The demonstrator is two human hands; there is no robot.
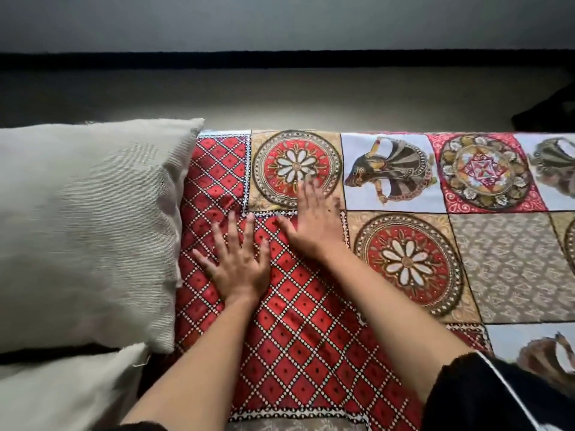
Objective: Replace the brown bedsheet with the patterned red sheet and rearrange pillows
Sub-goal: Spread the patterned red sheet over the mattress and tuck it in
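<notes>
Open, flat sheet to the right of both hands, with nothing standing on it out to the frame's right edge. Blocked on the left by a large pillow, its edge just beside the left hand; a second pillow nearer, touching the first. Between pillow edge and left hand, only a narrow strip of sheet. Beyond the right hand, a short stretch of clear sheet up to the far edge, then bare floor. At the far right, a dark shape on the floor, too dim to identify. Near right corner taken up by a dark sleeve.
</notes>
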